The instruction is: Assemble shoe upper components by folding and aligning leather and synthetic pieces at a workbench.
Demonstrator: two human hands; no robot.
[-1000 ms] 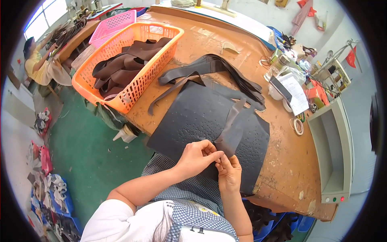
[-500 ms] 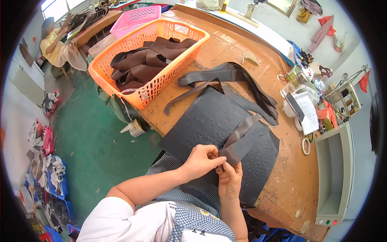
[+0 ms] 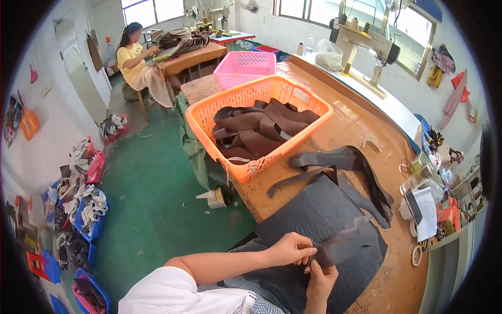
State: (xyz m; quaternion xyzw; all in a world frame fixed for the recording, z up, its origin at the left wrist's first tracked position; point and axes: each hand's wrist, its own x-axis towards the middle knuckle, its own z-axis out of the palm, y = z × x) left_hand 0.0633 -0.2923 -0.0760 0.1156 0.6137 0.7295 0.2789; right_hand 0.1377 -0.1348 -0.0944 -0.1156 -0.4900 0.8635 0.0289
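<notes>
Strip point(image 3: 325, 255), thin, dark, in both hands point(image 3: 288, 250) over pitted sheet point(image 3: 298, 215)

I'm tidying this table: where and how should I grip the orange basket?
Likely best: take the orange basket by its rim at both short ends, from above. The brown strips inside leave the rim exposed, and the far right end has what looks like a handle slot.

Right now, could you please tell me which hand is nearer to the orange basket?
Left: the left hand is below the orange basket in the picture, and the right hand is lower and farther right.
</notes>
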